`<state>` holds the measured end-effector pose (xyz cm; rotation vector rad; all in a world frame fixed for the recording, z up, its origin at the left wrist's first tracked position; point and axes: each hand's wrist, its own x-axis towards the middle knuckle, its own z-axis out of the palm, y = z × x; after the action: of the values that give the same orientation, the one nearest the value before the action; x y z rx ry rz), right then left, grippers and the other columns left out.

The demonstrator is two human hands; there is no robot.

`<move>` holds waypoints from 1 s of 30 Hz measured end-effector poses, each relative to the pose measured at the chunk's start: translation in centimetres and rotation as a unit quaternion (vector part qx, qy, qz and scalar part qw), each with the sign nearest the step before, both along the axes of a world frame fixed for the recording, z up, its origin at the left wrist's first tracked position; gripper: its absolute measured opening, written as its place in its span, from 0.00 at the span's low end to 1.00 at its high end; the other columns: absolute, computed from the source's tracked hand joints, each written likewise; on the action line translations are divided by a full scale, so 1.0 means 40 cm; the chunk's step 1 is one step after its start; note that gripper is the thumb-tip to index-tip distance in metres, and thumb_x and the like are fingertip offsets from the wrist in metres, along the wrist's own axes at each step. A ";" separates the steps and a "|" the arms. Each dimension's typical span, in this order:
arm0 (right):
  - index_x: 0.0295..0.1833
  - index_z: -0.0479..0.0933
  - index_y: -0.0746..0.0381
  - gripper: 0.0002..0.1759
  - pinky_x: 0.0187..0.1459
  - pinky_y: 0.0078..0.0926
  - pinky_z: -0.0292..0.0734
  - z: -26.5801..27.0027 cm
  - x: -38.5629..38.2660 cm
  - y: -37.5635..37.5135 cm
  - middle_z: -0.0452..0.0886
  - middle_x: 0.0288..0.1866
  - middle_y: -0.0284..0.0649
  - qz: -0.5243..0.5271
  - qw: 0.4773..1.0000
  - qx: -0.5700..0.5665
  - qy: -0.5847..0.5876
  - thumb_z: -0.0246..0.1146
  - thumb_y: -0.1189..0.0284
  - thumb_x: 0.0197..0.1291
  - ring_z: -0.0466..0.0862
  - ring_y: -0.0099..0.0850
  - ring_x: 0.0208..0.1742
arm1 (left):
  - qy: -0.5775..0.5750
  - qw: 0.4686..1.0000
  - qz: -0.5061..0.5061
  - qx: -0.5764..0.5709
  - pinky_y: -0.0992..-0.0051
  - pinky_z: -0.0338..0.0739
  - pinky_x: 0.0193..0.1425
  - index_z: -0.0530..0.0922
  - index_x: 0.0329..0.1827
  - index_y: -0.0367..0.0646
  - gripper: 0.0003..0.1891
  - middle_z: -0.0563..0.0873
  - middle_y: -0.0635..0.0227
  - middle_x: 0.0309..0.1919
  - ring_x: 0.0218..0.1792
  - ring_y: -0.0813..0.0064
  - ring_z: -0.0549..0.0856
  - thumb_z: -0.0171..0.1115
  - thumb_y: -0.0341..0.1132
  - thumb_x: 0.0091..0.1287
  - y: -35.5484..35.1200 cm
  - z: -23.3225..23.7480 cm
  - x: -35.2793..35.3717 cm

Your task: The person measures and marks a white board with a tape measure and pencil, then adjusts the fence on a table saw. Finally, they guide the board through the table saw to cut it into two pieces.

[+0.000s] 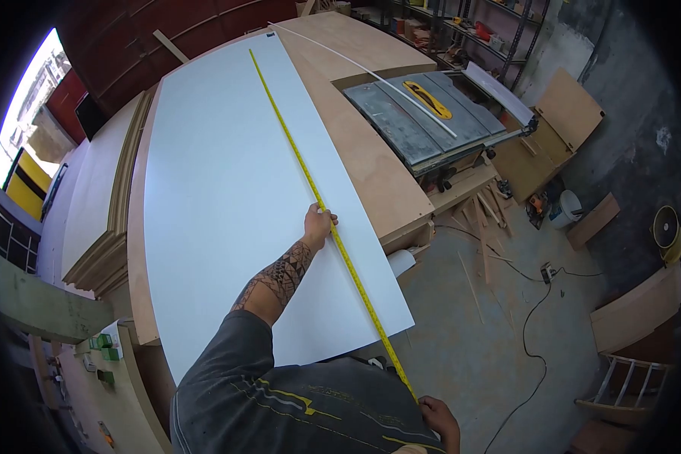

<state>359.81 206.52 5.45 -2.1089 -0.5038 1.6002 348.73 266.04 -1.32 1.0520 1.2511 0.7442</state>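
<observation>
A large white sheet [219, 189] lies over plywood. Along its right part a yellow tape measure [287, 140] is stretched out, its blade running from near the far edge past the near edge toward my body. My left hand [319, 225] is closed around the blade about midway, just above the sheet. At my right side, beyond the near edge, my right hand [439, 420] has its fingers curled at the lower end of the tape. The tape's case does not show.
A table saw [424, 113] with a yellow insert stands at the right, a thin white strip [371, 73] reaching onto it. Stacked boards [102, 197] lean at the left. On the floor are wood offcuts [484, 227], a white bucket [565, 208] and a black cable [533, 333].
</observation>
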 end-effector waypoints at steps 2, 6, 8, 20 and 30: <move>0.46 0.85 0.64 0.14 0.34 0.26 0.75 -0.094 -0.005 -0.128 0.82 0.28 0.33 -0.014 0.999 0.028 0.013 0.59 0.67 0.67 0.80 0.23 0.29 | -0.016 1.000 0.007 0.001 0.72 0.84 0.39 0.68 0.70 0.40 0.18 0.88 0.62 0.39 0.36 0.75 0.88 0.52 0.28 0.80 0.034 0.001 0.002; 0.51 0.86 0.64 0.12 0.44 0.28 0.76 0.086 -0.037 -0.129 0.84 0.36 0.36 -0.026 0.999 -0.024 0.002 0.61 0.71 0.68 0.80 0.25 0.39 | -0.002 1.000 -0.008 0.012 0.72 0.84 0.40 0.66 0.75 0.40 0.22 0.89 0.62 0.39 0.36 0.74 0.88 0.51 0.26 0.78 0.094 -0.011 0.008; 0.52 0.86 0.64 0.12 0.50 0.32 0.79 0.253 -0.070 -0.067 0.87 0.41 0.40 -0.037 0.998 -0.055 -0.013 0.62 0.73 0.69 0.83 0.28 0.45 | -0.006 1.000 -0.012 0.015 0.72 0.85 0.41 0.65 0.76 0.40 0.23 0.89 0.62 0.39 0.36 0.74 0.88 0.51 0.26 0.79 0.106 -0.008 0.017; 0.42 0.85 0.65 0.13 0.37 0.29 0.78 0.027 -0.083 0.101 0.84 0.30 0.37 -0.060 0.994 0.061 -0.073 0.60 0.67 0.67 0.83 0.27 0.32 | -0.137 0.985 -0.039 -0.094 0.62 0.87 0.54 0.63 0.73 0.35 0.24 0.81 0.53 0.57 0.51 0.61 0.86 0.58 0.35 0.80 0.234 0.008 0.047; 0.48 0.84 0.68 0.16 0.34 0.26 0.82 -0.025 0.011 0.594 0.86 0.33 0.41 -0.094 0.988 0.114 0.045 0.57 0.67 0.72 0.87 0.28 0.29 | -0.131 0.957 -0.227 -0.125 0.59 0.79 0.71 0.60 0.80 0.34 0.32 0.78 0.53 0.66 0.63 0.60 0.83 0.57 0.43 0.81 0.019 0.078 -0.032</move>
<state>360.27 230.26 4.44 -1.8478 -0.4234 1.4503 347.45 266.82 1.80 0.9477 0.8072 0.3445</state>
